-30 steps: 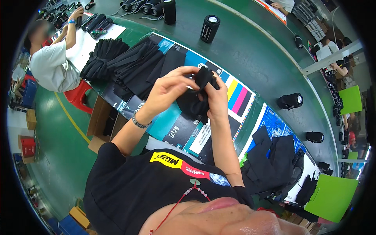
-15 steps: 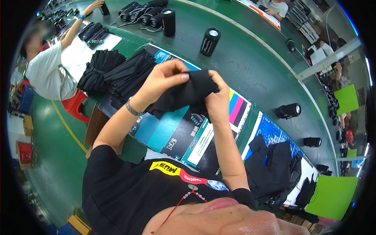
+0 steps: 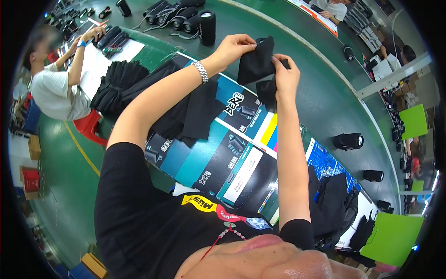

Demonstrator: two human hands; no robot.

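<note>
Both my hands hold up a piece of black cloth [image 3: 256,63], perhaps a pouch. My left hand [image 3: 232,51] pinches its upper left edge between thumb and fingers. At the right edge my right hand [image 3: 286,78] grips it, with a lower fold of cloth hanging by the wrist. Behind the cloth stands a black cylindrical speaker, mostly hidden; whether the cloth touches it I cannot tell. Under my left forearm lie flat black cloth pieces [image 3: 200,114] on printed sheets [image 3: 197,156] in teal and black.
Bundled black cloths [image 3: 116,83] lie at the left, and more black cloth [image 3: 330,200] at the right. An upright black speaker [image 3: 206,29] stands on the green table; another speaker [image 3: 348,141] lies to the right. A co-worker [image 3: 62,88] sits at the left near a green chair-like panel's opposite side.
My hands have moved away from me with the black cloth, up to the standing speaker, which it now mostly hides. The flat cloths on the sheets are uncovered.
</note>
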